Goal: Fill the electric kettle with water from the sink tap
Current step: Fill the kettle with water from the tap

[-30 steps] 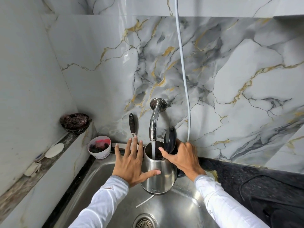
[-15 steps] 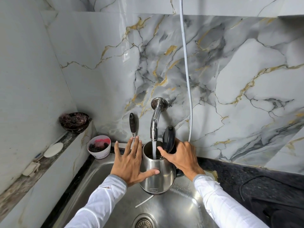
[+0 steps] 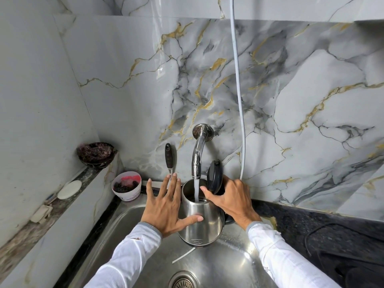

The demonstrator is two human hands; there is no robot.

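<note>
Two hands steady the steel electric kettle point(image 3: 200, 221) over the sink point(image 3: 228, 267): left hand point(image 3: 166, 206) flat, fingers spread; right hand point(image 3: 232, 199) gripping its handle. Tap point(image 3: 197, 156) water streams inside.

We see a steel sink point(image 3: 124, 221); beyond the fingers point(image 3: 172, 183), a tub point(image 3: 127, 189), seemingly on its rim.

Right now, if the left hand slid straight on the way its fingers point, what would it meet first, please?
Probably the black-handled utensil leaning on the marble wall: the left hand lies flat against the kettle, its fingertips just below the utensil's metal shaft. Depth is unclear, so it might reach the wall first.
</note>
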